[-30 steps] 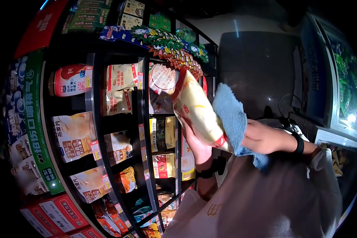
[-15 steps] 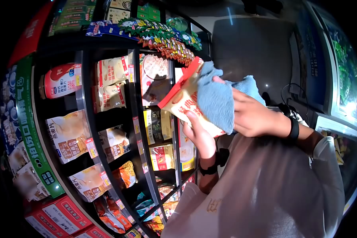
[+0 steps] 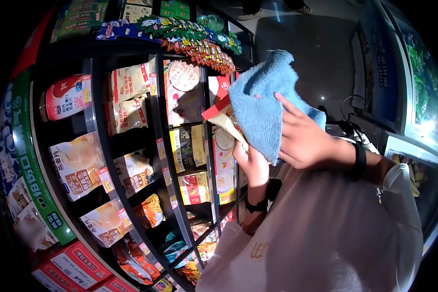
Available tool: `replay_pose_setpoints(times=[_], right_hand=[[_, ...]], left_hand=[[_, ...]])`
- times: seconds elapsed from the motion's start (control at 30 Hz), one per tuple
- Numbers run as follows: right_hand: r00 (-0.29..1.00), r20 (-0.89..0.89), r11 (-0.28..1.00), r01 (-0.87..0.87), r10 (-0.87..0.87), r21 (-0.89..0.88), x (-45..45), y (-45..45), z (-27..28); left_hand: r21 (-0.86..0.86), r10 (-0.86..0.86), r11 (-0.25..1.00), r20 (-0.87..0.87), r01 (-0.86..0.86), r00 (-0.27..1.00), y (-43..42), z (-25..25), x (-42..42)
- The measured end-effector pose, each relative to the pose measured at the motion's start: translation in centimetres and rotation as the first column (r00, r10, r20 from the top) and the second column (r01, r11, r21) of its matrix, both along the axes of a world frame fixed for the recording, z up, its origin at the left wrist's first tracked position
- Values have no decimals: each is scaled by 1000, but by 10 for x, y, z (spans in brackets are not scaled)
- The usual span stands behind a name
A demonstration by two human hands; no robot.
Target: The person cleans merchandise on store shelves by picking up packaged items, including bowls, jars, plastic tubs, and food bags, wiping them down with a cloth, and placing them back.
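My left hand (image 3: 252, 164) grips the lower edge of a cream and red food bag (image 3: 223, 117), with the thumb on its front. A blue cloth (image 3: 265, 97) lies over most of the bag, so only its red end and a strip of its left side show. My right hand (image 3: 304, 138) presses the cloth against the bag, its fingers partly spread on the fabric. The bag is held in the air in front of the shelf rack, close to a pink and white package (image 3: 184, 92).
Black shelves (image 3: 155, 121) with bagged foods and a red-lidded jar (image 3: 65, 97) fill the left. Snack strips (image 3: 199, 51) hang along the rack. Red boxes (image 3: 73, 265) are stacked at the lower left. A glass-door cooler (image 3: 416, 82) stands right. Another person's feet (image 3: 250, 14) show at the top.
The bag has turned and the cloth has spread over its face, hiding most of it. My right hand has moved up with the cloth. The view has shifted, bringing another person's feet into sight.
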State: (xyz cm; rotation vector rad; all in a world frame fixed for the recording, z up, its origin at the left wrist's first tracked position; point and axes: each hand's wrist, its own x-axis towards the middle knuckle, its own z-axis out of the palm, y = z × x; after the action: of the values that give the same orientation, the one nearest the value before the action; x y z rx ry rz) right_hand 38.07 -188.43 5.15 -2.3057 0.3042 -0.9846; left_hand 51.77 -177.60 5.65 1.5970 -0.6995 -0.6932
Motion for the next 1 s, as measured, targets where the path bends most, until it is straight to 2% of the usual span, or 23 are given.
replay_pose_setpoints(times=[0.1,0.17,0.23,0.27,0.33,0.4,0.43,0.47,0.5,0.53,0.6,0.63,0.67,0.73,0.8,0.83,0.87,0.9,0.93,1.0], right_hand=[[994,-32,994,-104,105,23,-2,2,-14],[996,-58,997,-59,63,57,-4,-7,-21],[998,-51,984,-27,37,174,-6,-16,-24],[998,-51,984,-26,36,174,-4,-17,-27],[993,117,843,-86,28,531,0,-19,-33],[996,83,846,-58,17,530,0,-23,-33],[982,157,500,-189,106,845,-2,-25,-27],[954,261,35,-269,147,963,-4,-27,-24],[927,351,-101,-340,133,935,0,-25,-55],[927,351,-100,-340,132,935,-2,-25,-48],[918,396,-259,-375,29,890,-8,-25,-30],[910,414,-203,-408,-16,890,-6,-23,-32],[909,416,-203,-410,-15,889,-8,-24,-30],[964,260,-59,-258,47,964,-16,-23,-27],[938,304,64,-297,-164,953,-11,-5,-15],[939,323,249,-287,-116,925,-11,1,-18],[941,331,424,-274,-67,863,-12,8,-23],[946,323,647,-235,-19,726,-15,14,-25],[958,287,835,-178,25,521,-16,15,-26],[919,354,811,-339,175,477,-13,24,-35]], left_hand=[[18,48,999,10,-48,999,-5,6,3],[39,124,992,-56,-122,991,-5,11,4],[25,96,995,-27,-95,995,-4,18,2],[-7,97,995,-26,-98,995,-6,19,0],[-35,110,993,-57,-112,992,-10,20,-5],[-62,124,990,-88,-129,988,-11,20,-6],[-82,97,991,-93,-105,991,-12,20,-5],[-102,69,992,-97,-79,993,-12,20,-4],[-116,73,990,-111,-86,991,-12,17,-3],[-116,72,990,-110,-85,991,-13,16,-2],[-96,26,994,-217,-48,976,-14,15,2],[-76,24,996,-210,-41,977,-16,12,5],[-76,26,996,-208,-42,978,-20,10,9],[49,-6,999,-230,18,973,-29,5,17],[139,2,990,-185,24,983,-39,-5,21],[184,4,983,-162,26,987,-44,-10,23],[24,-115,993,-76,118,990,-46,-33,29],[28,-192,981,87,191,977,-43,-50,39],[41,-223,974,49,221,974,-42,-54,36],[81,-247,963,-116,257,962,-30,-57,32]])
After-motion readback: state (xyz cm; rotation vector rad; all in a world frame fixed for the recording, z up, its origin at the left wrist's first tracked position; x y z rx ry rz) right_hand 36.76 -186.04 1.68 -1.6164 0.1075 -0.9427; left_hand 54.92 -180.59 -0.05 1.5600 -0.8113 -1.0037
